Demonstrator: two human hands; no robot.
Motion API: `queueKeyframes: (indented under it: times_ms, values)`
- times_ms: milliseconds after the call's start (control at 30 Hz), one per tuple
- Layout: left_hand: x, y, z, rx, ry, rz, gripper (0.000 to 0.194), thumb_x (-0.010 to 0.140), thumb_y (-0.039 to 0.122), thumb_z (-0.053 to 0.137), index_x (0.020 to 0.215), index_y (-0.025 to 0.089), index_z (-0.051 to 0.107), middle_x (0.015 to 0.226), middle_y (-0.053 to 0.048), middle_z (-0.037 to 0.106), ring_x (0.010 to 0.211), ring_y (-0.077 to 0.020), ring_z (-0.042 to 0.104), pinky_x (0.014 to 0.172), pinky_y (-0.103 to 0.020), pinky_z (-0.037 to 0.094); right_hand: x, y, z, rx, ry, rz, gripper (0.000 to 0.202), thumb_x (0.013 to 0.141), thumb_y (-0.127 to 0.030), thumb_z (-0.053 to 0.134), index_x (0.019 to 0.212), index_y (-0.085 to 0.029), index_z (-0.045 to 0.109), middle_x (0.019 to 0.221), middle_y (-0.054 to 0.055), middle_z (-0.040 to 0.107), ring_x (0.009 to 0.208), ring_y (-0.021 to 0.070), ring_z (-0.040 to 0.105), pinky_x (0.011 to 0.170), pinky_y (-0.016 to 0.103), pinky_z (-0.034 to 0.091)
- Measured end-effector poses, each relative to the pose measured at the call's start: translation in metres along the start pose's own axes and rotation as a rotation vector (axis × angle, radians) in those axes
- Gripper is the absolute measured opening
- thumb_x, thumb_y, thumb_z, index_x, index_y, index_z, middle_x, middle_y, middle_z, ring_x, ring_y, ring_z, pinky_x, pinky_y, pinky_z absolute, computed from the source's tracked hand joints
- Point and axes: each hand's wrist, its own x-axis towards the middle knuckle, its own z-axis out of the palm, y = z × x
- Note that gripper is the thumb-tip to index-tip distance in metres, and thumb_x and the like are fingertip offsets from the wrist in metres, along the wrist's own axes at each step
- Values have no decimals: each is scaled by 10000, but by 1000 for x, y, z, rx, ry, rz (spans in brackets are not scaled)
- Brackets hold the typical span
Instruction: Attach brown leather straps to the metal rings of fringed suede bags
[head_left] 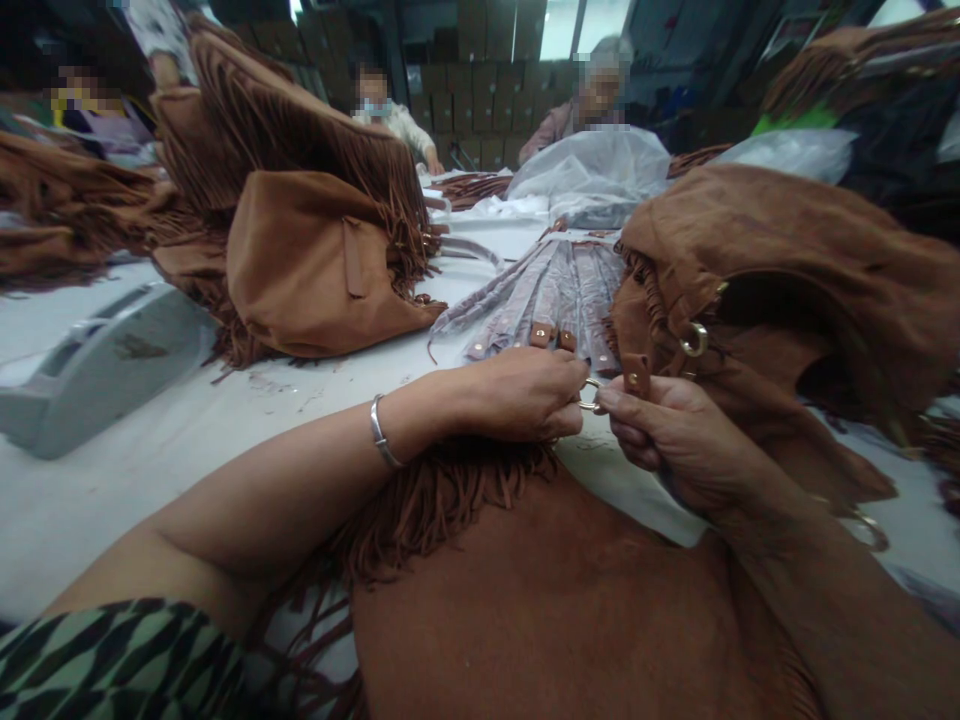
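Note:
A brown fringed suede bag (525, 590) lies flat on the table right in front of me. Above its fringed top edge, my left hand (525, 395) has its fingers closed round a gold metal ring (590, 394). My right hand (664, 420) pinches a brown leather tab (636, 377) with a metal snap, its thumb at the right side of the same ring. Just beyond my hands, several plastic-wrapped straps (555, 290) with snap-studded brown ends are fanned out.
A grey tape dispenser (112, 360) stands at left on the white table (210, 440). Brown bags are piled behind it (300, 265), and another open bag (787, 260) lies at right. Clear plastic (600, 165) is heaped farther back. Several people are across the table.

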Motion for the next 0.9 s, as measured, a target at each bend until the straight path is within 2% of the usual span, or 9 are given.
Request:
queueKeyframes:
  times_ms: [167,467,667,800,900]
  values:
    - [-1,-6,1,-127,5,75,90,858,203,488,903,144,538,877,-53,588,748,-151,514,674,-259,382,-1,0,-1,-4,-8,3,413,593,-476,794,676,-180,518,459,-75,397,366,27,290,329,160,176]
    - [-2,0,-1,52,-13,78,184,894,271,460,927,113,547,908,-75,597,745,-161,517,651,-270,374,-1,0,-2,-14,-34,11,410,603,-467,790,660,-163,520,471,-74,396,370,23,298,334,151,170]
    - [-4,-4,2,9,17,46,199,908,264,421,948,110,540,924,-74,604,763,-157,526,659,-269,383,-8,-5,-13,-135,-40,-14,381,687,-491,729,679,-162,539,489,-66,396,391,32,290,352,167,177]
    - [-4,-7,4,-1,30,1,185,909,257,412,924,120,536,913,-68,604,751,-152,521,666,-268,387,-15,-12,-16,-299,-197,-56,426,846,-567,503,793,-158,605,525,-27,460,413,62,328,376,196,205]
    - [-4,-7,6,23,51,-19,187,903,268,411,924,124,529,931,-73,606,759,-157,526,658,-272,391,-14,-13,-10,-528,-340,-28,411,853,-547,498,712,-167,568,511,-36,426,421,69,319,384,202,220]
